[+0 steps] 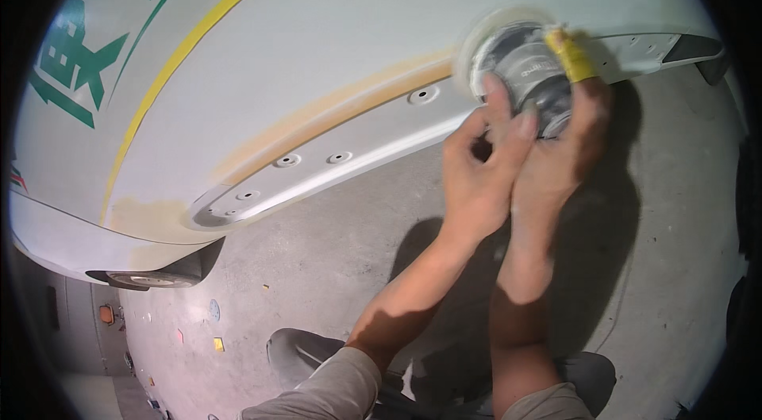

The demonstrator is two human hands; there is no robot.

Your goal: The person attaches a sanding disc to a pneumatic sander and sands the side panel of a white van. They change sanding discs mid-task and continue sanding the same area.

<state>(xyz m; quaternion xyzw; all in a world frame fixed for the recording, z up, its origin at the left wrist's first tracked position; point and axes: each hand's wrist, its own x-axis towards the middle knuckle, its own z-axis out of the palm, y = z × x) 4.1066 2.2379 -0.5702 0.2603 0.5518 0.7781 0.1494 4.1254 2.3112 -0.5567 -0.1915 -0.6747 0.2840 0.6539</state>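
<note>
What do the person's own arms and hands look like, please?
The left hand and right hand wear no gloves, and the forearms are bare. Pale greyish sleeves end near the elbows. Yellow wrapping shows toward the right hand's finger ends.

Large green characters [70, 23] stand on the white vehicle body [333, 31].

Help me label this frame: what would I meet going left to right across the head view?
Green lettering → bluish floor disc → grey-clad left knee → handheld disc sander → dark triangular patch.

Grey concrete floor [317, 277], small coloured scraps [218, 344], dark shadow [587, 261]
</note>
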